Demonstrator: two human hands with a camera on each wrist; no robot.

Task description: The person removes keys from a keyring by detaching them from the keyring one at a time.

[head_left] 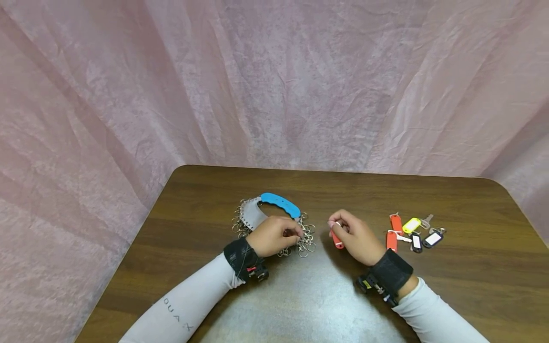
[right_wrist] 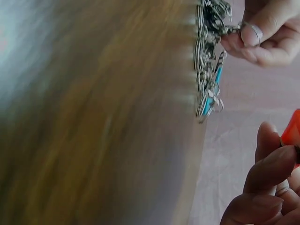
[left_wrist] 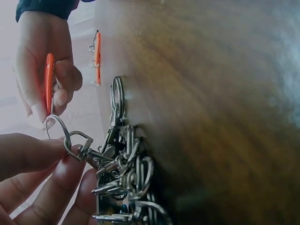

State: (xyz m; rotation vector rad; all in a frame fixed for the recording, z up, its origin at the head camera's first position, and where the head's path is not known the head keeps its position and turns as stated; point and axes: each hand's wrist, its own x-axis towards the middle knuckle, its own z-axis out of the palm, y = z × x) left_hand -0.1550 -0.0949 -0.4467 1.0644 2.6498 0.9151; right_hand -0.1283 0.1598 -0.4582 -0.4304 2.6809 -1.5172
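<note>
A curved grey metal key holder (head_left: pixel 252 214) with a blue handle (head_left: pixel 280 202) lies on the table, many small clips and split rings hanging round its edge. My left hand (head_left: pixel 272 236) is over its right side and pinches one split ring (left_wrist: pixel 65 132) between thumb and finger; the ring's clip leads to the cluster of rings (left_wrist: pixel 124 173). To the right, my right hand (head_left: pixel 360 240) holds a red key tag (head_left: pixel 337 241) by its upper end. In the left wrist view the tag's far end points up and its ring end faces the left hand. Fingers partly cover the tag in the right wrist view.
On the right of the brown wooden table (head_left: pixel 206 190) lies a group of key tags: red tags (head_left: pixel 396 224), a yellow tag (head_left: pixel 411 225) and black tags (head_left: pixel 432 239), some with keys. A pink curtain (head_left: pixel 300 85) hangs behind the table's far edge.
</note>
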